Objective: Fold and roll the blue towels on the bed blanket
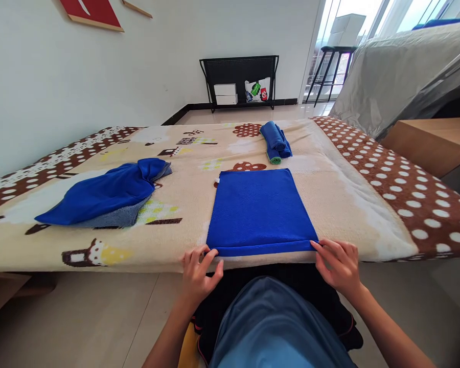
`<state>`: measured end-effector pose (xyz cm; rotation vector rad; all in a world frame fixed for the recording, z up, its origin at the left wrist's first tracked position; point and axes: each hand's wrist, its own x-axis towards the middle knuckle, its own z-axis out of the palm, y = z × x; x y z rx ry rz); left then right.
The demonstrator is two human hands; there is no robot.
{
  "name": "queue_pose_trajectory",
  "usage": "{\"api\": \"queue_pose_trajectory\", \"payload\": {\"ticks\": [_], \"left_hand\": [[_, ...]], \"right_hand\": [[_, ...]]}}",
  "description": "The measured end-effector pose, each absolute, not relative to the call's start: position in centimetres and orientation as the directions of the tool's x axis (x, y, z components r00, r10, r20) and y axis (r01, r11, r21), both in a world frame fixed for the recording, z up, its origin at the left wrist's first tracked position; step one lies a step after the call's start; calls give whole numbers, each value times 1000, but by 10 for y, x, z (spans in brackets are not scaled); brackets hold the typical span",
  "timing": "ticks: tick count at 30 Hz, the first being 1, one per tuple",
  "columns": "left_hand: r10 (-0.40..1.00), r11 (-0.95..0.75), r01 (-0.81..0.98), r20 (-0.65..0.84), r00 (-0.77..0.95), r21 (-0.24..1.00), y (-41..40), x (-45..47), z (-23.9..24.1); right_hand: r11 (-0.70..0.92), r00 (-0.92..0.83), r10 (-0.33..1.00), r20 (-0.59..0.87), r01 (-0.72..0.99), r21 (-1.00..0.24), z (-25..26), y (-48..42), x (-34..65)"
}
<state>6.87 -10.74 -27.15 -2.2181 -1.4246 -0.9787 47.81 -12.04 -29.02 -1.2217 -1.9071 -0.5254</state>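
Observation:
A square blue cloth [258, 207] lies flat on the bed, its near edge folded over into a narrow strip [264, 249]. My left hand [200, 273] is at the near left corner, its fingertips on the folded edge and the thumb just below. At the near right corner my right hand [339, 266] holds the other end of the fold between thumb and fingers. A small white tag [216, 181] shows at the cloth's far left corner. Farther back lie rolled blue cloths [276, 142], one with a green edge at its end.
A crumpled blue cloth with a grey underside [107, 191] lies to the left on the patterned blanket [191, 204]. Beyond the bed stand a black rack [239, 69] and a stool [331, 71]. A plastic-covered piece [398, 71] and a wooden cabinet [429, 145] are at the right.

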Motion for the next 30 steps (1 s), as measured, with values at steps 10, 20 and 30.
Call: {"api": "queue_pose_trajectory", "payload": {"ticks": [10,20,30], "left_hand": [[573,-365,930,778,259,-41,-112,109,-260],[564,-607,794,725,396,39,-103,130,-266],[669,-446,890,696,260,96,-98,149,-273]], "right_hand": [[245,-117,464,878,970,0,-287,-118,450],[352,-53,546,836,920,-172,-298,-126,423],[813,-521,445,728,577,-84,-279,-125,326]]}}
